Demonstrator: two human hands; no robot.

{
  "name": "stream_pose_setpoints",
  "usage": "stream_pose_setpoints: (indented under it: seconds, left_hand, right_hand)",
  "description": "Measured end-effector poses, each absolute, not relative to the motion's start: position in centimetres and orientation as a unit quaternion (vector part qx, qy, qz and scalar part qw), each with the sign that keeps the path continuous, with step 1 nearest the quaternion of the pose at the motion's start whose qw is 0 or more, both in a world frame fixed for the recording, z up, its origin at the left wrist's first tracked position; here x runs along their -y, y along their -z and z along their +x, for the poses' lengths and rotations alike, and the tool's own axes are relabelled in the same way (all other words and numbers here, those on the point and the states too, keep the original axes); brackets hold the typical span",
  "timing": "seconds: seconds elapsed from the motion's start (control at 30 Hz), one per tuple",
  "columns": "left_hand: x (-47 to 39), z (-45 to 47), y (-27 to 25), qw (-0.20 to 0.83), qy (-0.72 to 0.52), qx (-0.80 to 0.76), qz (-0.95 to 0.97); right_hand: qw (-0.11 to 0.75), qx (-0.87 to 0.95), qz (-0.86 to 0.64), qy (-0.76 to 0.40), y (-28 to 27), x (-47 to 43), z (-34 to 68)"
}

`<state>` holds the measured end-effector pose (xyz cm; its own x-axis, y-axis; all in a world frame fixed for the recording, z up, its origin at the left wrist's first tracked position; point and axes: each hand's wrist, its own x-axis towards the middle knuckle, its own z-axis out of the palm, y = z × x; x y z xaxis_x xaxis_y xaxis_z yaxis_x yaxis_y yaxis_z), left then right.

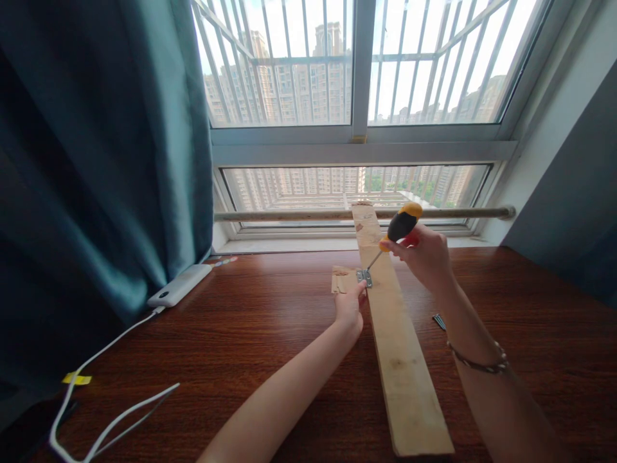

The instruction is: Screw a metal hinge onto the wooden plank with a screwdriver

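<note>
You have a screwdriver (403, 225) with a yellow and black handle and a grey shaft, a silver hinge (364, 278), a pale tan board (398, 347) flecked with darker brown knots, and a light tan wood block (340, 281) with brown marks. Your table (216, 321) is reddish brown with fine dark grain lines, your screws (439, 321) look dark grey, and your bracelet (482, 368) is banded dark and light. Around you, the curtain (164, 128) is deep teal blue, the box (180, 286) and cable (69, 392) white, the tape (83, 380) bright yellow, and the window frame (362, 64) grey.
</note>
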<state>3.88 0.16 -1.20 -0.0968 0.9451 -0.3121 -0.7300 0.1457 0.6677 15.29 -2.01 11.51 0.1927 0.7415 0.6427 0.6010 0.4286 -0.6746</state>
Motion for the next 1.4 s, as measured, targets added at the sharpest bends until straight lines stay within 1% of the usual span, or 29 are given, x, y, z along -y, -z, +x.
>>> stream_pose_setpoints:
  seconds: [0.07,0.1,0.13,0.17,0.27,0.33,0.43,0.5,0.57,0.73,0.77,0.8,0.87,0.97,1.03,1.1,1.17,1.23,1.33,1.4]
  left_hand:
    - [-0.2,3.9,1.3,0.658,-0.636,-0.377,0.144]
    - [-0.2,3.9,1.3,0.657,-0.635,-0.379,0.144]
    - [-0.2,3.9,1.3,0.657,-0.635,-0.38,0.145]
    - [-0.2,3.9,1.3,0.655,-0.635,-0.382,0.146]
    - [-0.1,3.8,1.2,0.652,-0.639,-0.382,0.145]
    - [-0.1,3.8,1.1,0.653,-0.639,-0.381,0.144]
    - [0.0,3.8,1.1,0.656,-0.64,-0.375,0.143]
    - [-0.1,3.8,1.2,0.659,-0.637,-0.374,0.143]
    - [-0.3,3.9,1.4,0.662,-0.63,-0.378,0.146]
    - [-0.5,3.9,1.7,0.658,-0.631,-0.38,0.157]
    - [-0.5,3.9,1.8,0.657,-0.631,-0.381,0.157]
    - [-0.5,3.9,1.8,0.658,-0.63,-0.382,0.156]
    - [-0.5,3.8,1.8,0.658,-0.631,-0.38,0.156]
    - [-0.5,3.8,1.8,0.658,-0.632,-0.379,0.155]
    - [-0.5,3.8,1.8,0.657,-0.635,-0.376,0.155]
    - [-0.5,3.8,1.8,0.657,-0.638,-0.368,0.158]
    - [-0.5,3.9,1.9,0.656,-0.641,-0.365,0.161]
    - [-0.5,3.9,2.0,0.654,-0.641,-0.369,0.161]
    - [-0.5,3.9,2.0,0.651,-0.644,-0.37,0.157]
    - [-0.3,3.8,1.8,0.652,-0.644,-0.369,0.155]
  right_hand:
    - [0.556,0.625,-0.546,0.05,-11.0,1.6,14.8]
    - [0.56,0.621,-0.544,0.067,-10.8,1.3,14.6]
    - [0.567,0.619,-0.541,0.055,-10.5,1.1,14.4]
    - [0.578,0.617,-0.534,0.019,-10.4,0.9,14.2]
    - [0.612,0.604,-0.489,-0.148,-10.3,0.8,14.1]
    - [0.617,0.6,-0.449,-0.239,-10.8,1.0,14.3]
    - [0.594,0.609,-0.409,-0.331,-11.5,1.7,14.8]
    - [0.576,0.617,-0.407,-0.351,-11.8,2.0,15.0]
    - [0.567,0.628,-0.44,-0.301,-11.7,2.0,15.1]
    - [0.568,0.595,-0.566,0.041,-10.7,1.1,14.6]
    - [0.567,0.583,-0.576,0.076,-10.5,0.9,14.4]
    - [0.57,0.575,-0.581,0.087,-10.3,0.8,14.3]
    - [0.588,0.572,-0.571,0.039,-10.1,0.5,14.2]
    - [0.62,0.58,-0.511,-0.136,-10.3,0.6,14.3]
    - [0.615,0.588,-0.466,-0.243,-10.7,0.9,14.5]
    - [0.597,0.594,-0.444,-0.304,-11.2,1.4,14.8]
    - [0.577,0.605,-0.449,-0.316,-11.4,1.7,14.9]
    - [0.566,0.618,-0.482,-0.256,-11.3,1.7,14.9]
    - [0.574,0.601,-0.552,-0.063,-10.5,1.0,14.4]
    - [0.578,0.58,-0.573,0.04,-10.0,0.5,14.1]
